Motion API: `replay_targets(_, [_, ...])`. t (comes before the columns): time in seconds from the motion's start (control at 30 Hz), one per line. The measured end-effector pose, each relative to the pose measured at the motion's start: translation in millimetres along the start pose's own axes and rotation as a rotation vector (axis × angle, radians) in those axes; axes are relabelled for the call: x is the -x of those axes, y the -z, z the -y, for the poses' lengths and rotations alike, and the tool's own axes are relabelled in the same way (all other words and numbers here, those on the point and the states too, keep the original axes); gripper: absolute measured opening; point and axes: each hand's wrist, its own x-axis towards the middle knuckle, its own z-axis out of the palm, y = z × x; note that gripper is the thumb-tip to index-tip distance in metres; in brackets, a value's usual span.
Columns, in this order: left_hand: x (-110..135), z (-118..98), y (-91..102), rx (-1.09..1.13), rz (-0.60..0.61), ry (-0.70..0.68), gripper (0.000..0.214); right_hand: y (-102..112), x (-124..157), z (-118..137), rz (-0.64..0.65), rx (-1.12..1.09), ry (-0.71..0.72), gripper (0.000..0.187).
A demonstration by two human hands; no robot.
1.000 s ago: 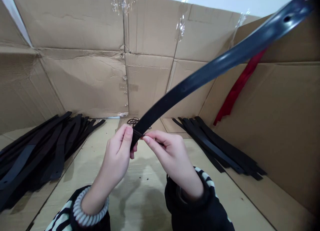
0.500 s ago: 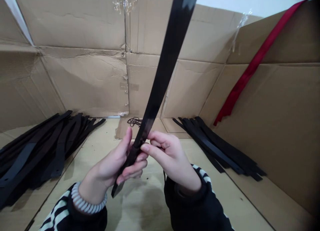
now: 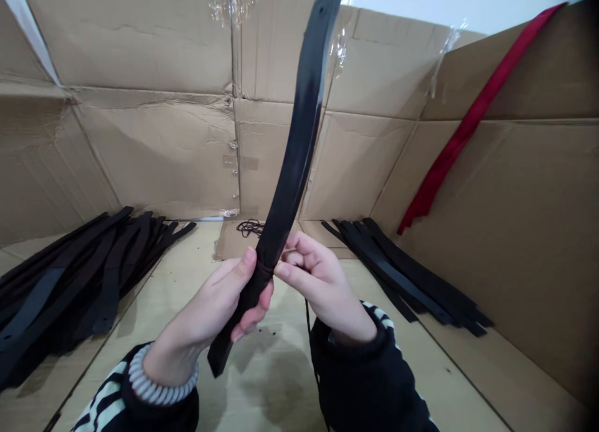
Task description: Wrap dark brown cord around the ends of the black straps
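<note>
A long black curved slat (image 3: 296, 151), with a small hole near its top end, stands tilted in front of me. My left hand (image 3: 210, 304) is wrapped around its lower part, thumb pressed on the front. Just above that thumb a thin dark cord (image 3: 265, 268) goes around the slat. My right hand (image 3: 322, 285) is closed in a pinch on the cord at the slat's right edge. A loose length of the cord hangs down past my right sleeve. The slat's lower end sticks out below my left hand.
A pile of similar black slats (image 3: 93, 263) lies to the left, and another stack (image 3: 402, 270) to the right. Dark cord lies in a tangle (image 3: 250, 228) at the back. Cardboard walls (image 3: 163, 151) surround the table; a red strip (image 3: 477, 120) hangs on the right one.
The slat has tipped and turned, so its top end with the hole now shows. My left thumb has come down onto the slat by the cord. My right hand has stayed nearly in place.
</note>
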Motion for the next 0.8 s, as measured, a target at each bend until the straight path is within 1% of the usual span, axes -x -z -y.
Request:
replay_targets(0.07, [0.7, 1.1, 1.9, 0.137, 0.114, 0.076, 0.058, -0.6, 0.9, -2.0, 0.080, -0.061, -0.064, 0.035])
replay_targets(0.13, [0.6, 2.1, 2.2, 0.255, 0.236, 0.128, 0.058, -2.3, 1.4, -2.6, 0.135, -0.096, -0.095, 0.042])
replay_targets(0.2, [0.0, 3.0, 1.4, 0.344, 0.336, 0.124, 0.059, -3.8, 1.4, -2.3, 0.113, -0.109, -0.099, 0.041])
replay_targets(0.27, [-0.2, 4.0, 0.2, 0.385, 0.386, 0.087, 0.060, -4.3, 1.0, -1.9, 0.067, -0.121, -0.125, 0.041])
replay_targets(0.33, [-0.1, 5.0, -0.8, 0.384, 0.388, 0.052, 0.056, -3.8, 0.7, -1.8, 0.055, -0.163, -0.162, 0.042])
replay_targets(0.4, [0.2, 5.5, -1.2, 0.354, 0.367, 0.037, 0.052, -2.7, 0.7, -1.4, 0.072, -0.216, -0.186, 0.040])
replay_targets(0.53, [1.3, 2.5, -0.7, 0.275, 0.268, -0.006, 0.052, -1.6, 0.9, 2.1, 0.143, -0.291, -0.178, 0.035])
replay_targets(0.6, [2.2, -0.6, -0.3, 0.259, 0.237, -0.013, 0.053, -2.0, 0.7, 4.4, 0.168, -0.301, -0.180, 0.034])
replay_targets(0.7, [3.2, -3.9, 0.8, 0.282, 0.280, 0.032, 0.049, -2.9, 0.1, 6.0, 0.189, -0.299, -0.193, 0.032])
replay_targets(0.8, [2.6, -3.7, 2.3, 0.325, 0.326, 0.091, 0.043, -2.9, -0.7, 4.7, 0.188, -0.263, -0.165, 0.028])
